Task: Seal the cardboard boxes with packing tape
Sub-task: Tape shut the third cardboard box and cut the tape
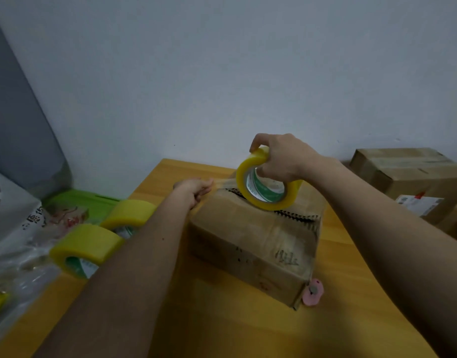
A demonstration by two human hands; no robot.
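The cardboard box point(253, 244) sits at the middle of the orange bench point(248, 332), its top seam gaping and showing the corrugated flap edges. From my remote seat I see the right hand point(281, 158) gripping the tape roll point(266, 187), fingers hooked through its core and thumb over the rim, standing it on edge on the seam; I judge that lets it unroll straight along the gap. At the box's 10 o'clock corner the left hand point(193, 188) pinches the free end of tape point(223, 183) and holds it down at the edge, probably to anchor the strip so it stays taut. Two spare rolls point(90, 244) lie at 9 o'clock beside crinkled plastic bags point(18, 228), near enough to reach. A pink cutter point(312, 293) rests against the box's near corner at 5 o'clock. A second box point(413, 182), already taped, waits at 2 o'clock against the plain pale wall point(222, 73). The light is dim.
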